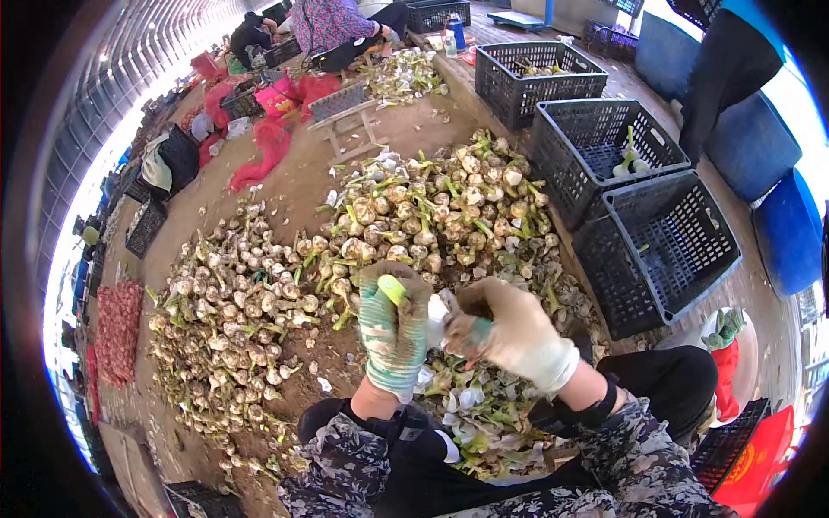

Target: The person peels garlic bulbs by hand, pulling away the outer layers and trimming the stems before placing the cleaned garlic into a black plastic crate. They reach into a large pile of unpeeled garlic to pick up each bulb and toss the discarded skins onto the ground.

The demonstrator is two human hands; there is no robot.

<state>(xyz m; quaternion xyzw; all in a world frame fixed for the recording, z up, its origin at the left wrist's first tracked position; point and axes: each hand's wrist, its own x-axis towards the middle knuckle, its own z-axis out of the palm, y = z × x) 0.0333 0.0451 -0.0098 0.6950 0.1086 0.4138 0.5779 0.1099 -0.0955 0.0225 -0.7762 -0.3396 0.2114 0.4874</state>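
My left hand (393, 332), in a green-striped, soiled glove, is closed around a garlic bulb. Its cut green stem (392, 289) sticks up past the fingers, and the white of the bulb (439, 315) shows between my hands. From the right, my right hand (509, 328), in a cream glove with a dirty thumb, meets the bulb with its fingers pinched. What those fingers hold, if anything, is hidden. Beyond my hands lies a heap of untrimmed garlic (449, 203). More garlic bulbs (233, 302) are spread on the left, and peeled skins and leaves (484, 406) lie beneath my hands.
Black plastic crates (673, 250) stand at the right, one with a few garlic bulbs (629, 160). Blue barrels (756, 142) and a standing person (730, 78) are behind them. A small wooden stool (350, 129) stands ahead, near a seated person (337, 30). Red mesh bags (263, 147) lie left.
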